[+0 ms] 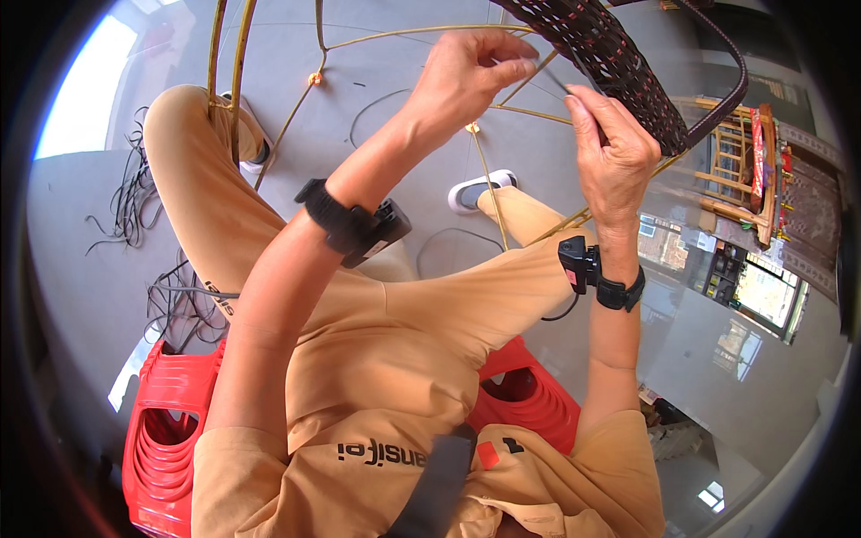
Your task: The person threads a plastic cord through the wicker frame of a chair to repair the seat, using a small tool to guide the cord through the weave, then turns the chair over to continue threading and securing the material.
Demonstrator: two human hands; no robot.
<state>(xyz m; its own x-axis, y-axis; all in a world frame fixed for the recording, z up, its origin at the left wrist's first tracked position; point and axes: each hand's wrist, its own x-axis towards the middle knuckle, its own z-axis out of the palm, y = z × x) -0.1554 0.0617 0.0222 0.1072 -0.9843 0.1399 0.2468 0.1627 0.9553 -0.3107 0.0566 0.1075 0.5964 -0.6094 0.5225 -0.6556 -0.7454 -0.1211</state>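
A dark brown woven wicker band (603, 56) with reddish flecks runs along a gold-coloured metal frame (395, 36) in front of me. My left hand (475, 72) is beside it, slightly blurred, with thumb and fingers pinched together at one end of a thin dark strip (554, 79). At the strip's other end, close to the wicker's lower edge, my right hand (614, 148) is closed, thumb against the bent fingers. The short length between the two hands shows; the parts inside the fingers are hidden. A braided dark rim (741, 76) curves from the band's end.
Thin frame legs cross between my knees. Loose dark strips (134, 193) lie tangled on the grey floor at left. Red plastic stools (170, 448) are by me at lower left and under me. A wooden chair-like frame (735, 175) stands at right. Both wrists wear black strapped devices.
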